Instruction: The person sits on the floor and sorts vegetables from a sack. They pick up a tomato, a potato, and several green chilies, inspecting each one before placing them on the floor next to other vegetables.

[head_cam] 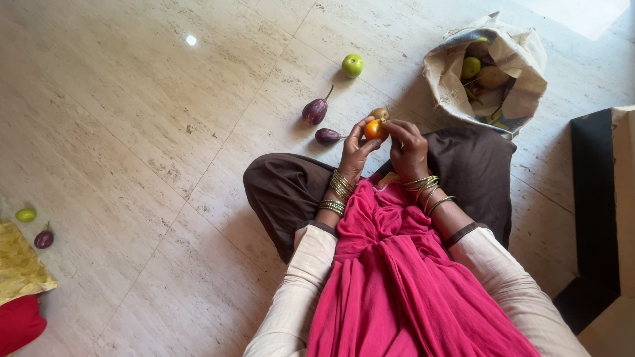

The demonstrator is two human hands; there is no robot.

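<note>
I sit cross-legged on a pale stone floor. My left hand (355,151) and my right hand (407,149) together hold a small orange fruit (375,129) in front of my knees. Both wrists wear several gold bangles. A brownish round fruit (380,113) lies on the floor just beyond my fingers. Two purple eggplants lie close by: a larger one (315,110) and a smaller one (327,136) near my left hand. A green apple (352,65) rests farther out.
An open cloth sack (522,59) with green and brown produce inside stands at the upper right. At the far left lie a small green fruit (26,215), a small eggplant (43,238), yellow cloth (18,264) and red cloth (18,324). A dark panel (595,198) stands on the right.
</note>
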